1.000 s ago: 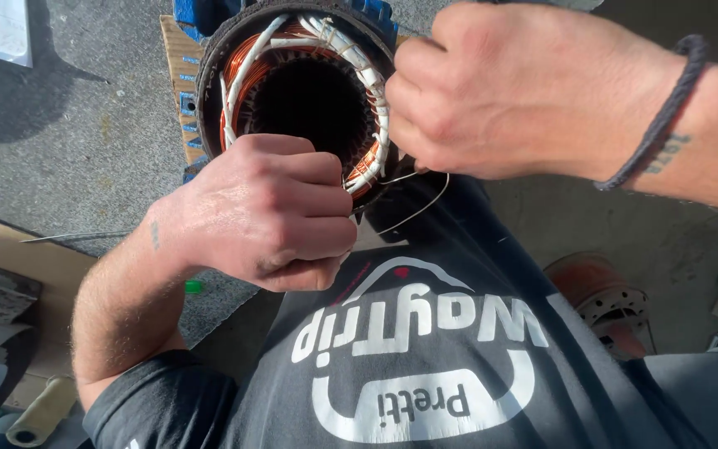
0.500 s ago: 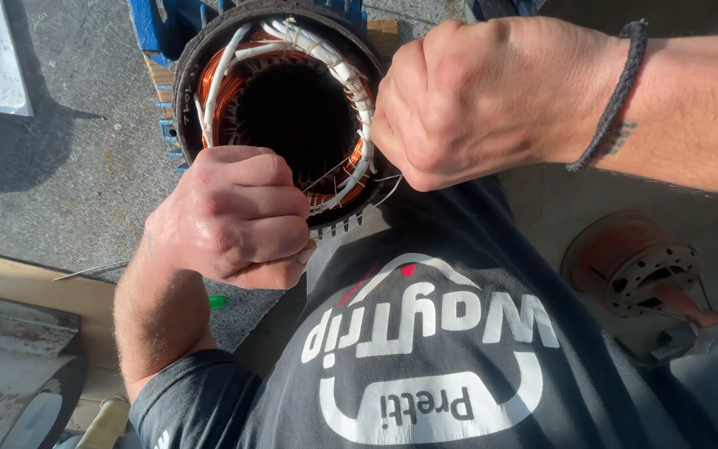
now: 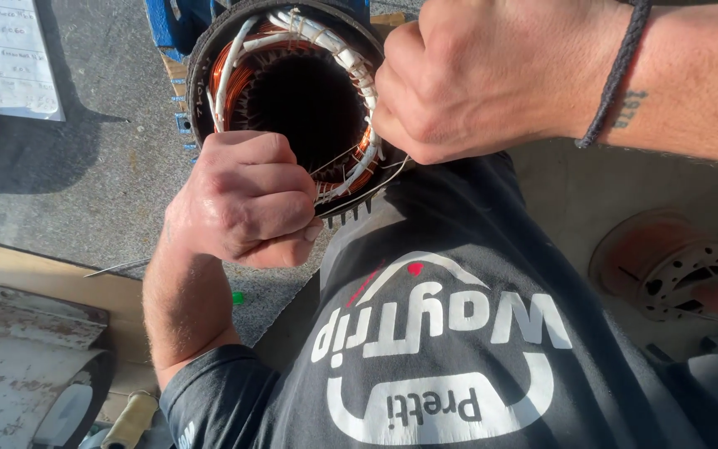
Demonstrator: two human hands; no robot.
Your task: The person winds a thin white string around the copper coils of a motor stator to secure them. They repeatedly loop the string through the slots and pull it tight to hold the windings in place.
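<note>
Head view: the motor stator (image 3: 209, 75) with copper windings (image 3: 234, 71) sits at 12 o'clock on the grey surface (image 3: 85, 183). The left hand (image 3: 247, 199), fisted, presses its 6 o'clock rim. The right hand (image 3: 492, 75), at 1 o'clock, pinches thin lacing cord (image 3: 384, 175) at the windings' 3 o'clock edge. A paper sheet (image 3: 6, 58) lies at 10 o'clock.

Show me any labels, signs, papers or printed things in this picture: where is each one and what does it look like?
Printed sheet: top left, flat on the grey floor; white rectangle with rows of small dark text.
Shirt print: bottom centre, on the person's dark grey shirt; large white lettering over a rounded white shape, with a small red mark above.
No screens or packages in view.
</note>
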